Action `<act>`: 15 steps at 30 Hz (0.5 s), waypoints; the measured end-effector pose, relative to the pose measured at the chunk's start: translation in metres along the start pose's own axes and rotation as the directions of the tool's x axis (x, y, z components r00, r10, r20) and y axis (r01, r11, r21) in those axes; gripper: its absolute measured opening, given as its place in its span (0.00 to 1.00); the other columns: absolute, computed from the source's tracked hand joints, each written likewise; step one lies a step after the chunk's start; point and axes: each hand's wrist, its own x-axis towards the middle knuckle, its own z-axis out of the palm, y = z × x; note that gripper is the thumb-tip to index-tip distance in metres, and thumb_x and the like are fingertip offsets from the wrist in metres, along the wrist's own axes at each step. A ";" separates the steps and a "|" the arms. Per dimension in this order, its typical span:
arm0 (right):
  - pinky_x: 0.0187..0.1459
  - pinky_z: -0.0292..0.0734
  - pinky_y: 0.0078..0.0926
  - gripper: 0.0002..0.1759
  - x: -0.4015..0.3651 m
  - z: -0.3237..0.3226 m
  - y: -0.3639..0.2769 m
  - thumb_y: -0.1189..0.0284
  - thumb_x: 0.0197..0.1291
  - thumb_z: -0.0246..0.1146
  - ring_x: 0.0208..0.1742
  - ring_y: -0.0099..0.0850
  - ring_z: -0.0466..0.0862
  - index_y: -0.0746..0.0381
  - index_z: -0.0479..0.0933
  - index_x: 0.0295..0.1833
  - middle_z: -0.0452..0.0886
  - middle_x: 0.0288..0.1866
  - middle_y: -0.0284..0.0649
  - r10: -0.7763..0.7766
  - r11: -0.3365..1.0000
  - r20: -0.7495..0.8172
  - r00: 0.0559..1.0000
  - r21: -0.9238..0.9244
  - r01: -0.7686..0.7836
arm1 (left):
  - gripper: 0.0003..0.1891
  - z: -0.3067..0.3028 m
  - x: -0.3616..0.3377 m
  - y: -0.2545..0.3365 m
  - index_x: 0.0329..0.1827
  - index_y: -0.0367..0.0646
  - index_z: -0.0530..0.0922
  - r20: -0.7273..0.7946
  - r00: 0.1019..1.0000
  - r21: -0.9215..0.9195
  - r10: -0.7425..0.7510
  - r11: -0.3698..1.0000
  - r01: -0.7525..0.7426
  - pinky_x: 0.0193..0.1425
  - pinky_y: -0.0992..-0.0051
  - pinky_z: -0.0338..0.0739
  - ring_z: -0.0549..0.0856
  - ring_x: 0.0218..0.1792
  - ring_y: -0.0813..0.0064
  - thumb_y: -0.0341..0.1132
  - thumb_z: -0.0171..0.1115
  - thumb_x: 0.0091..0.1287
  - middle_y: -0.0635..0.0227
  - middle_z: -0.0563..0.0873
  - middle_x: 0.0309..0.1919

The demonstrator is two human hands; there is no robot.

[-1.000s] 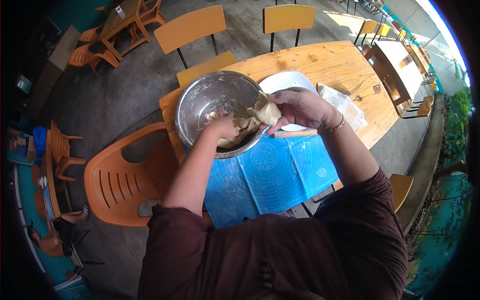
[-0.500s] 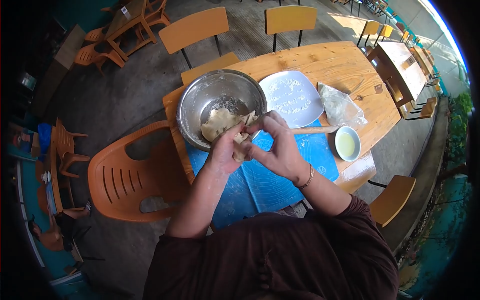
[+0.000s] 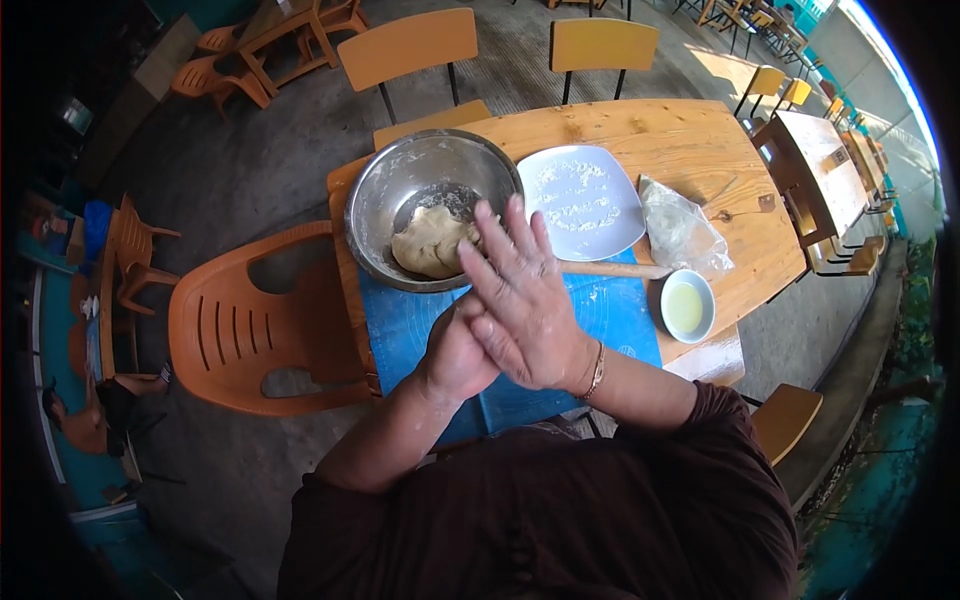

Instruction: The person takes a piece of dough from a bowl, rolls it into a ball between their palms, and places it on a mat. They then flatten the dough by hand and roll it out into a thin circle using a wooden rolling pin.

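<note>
The dough lump point(image 3: 430, 245) sat in the floured steel bowl point(image 3: 370, 200), just beyond the hands and apart from them. The right hand point(image 3: 520, 300) lay flat with fingers spread, palm pressed onto the left hand point(image 3: 455, 355); whether anything lay between the palms could not be told. Under both was a blue silicone mat point(image 3: 610, 310). Beyond the right hand lay a wooden rolling pin point(image 3: 615, 269), then a floured white plate point(image 3: 585, 195), on the wooden bench point(image 3: 650, 130).

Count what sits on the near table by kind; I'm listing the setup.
Bowls: 2, metal bowl and small white bowl
Plate: 1
Dough lump: 1
Rolling pin: 1
Plastic bag: 1
Blue mat: 1
Total: 7
</note>
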 end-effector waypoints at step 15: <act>0.76 0.42 0.63 0.32 -0.015 0.008 0.004 0.66 0.64 0.58 0.79 0.69 0.52 0.64 0.70 0.73 0.59 0.78 0.63 -0.020 0.968 0.006 1.000 0.251 0.018 | 0.31 -0.011 0.007 -0.050 0.79 0.36 0.54 -0.081 0.973 -0.093 0.217 0.970 -0.224 0.79 0.62 0.61 0.63 0.77 0.64 0.51 0.32 0.82 0.53 0.62 0.77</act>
